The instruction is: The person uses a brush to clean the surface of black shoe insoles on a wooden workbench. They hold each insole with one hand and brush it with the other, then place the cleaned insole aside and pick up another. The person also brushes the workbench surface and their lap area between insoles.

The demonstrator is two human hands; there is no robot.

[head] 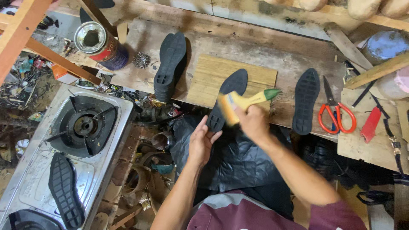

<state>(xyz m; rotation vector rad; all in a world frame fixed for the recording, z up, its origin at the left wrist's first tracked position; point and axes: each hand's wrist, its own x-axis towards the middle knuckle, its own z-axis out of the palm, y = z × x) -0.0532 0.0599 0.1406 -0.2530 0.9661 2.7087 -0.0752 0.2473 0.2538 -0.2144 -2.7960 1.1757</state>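
View from above a cluttered wooden bench. The left hand grasps the heel end of a black shoe sole, its fingers curled around the lower edge; the sole lies tilted across the front edge of a pale board on the bench. The right hand has its fingers clenched on the yellow handle of a brush with a green tip, held just above the sole; the bristle end is blurred. A second black sole lies to the left of the board and a third to its right. Beside the third sole rest scissors with orange-red handles and a red-handled tool. An open tin can lies on its side at upper left. At lower left stands a gas stove with a further black sole lying on its steel top.
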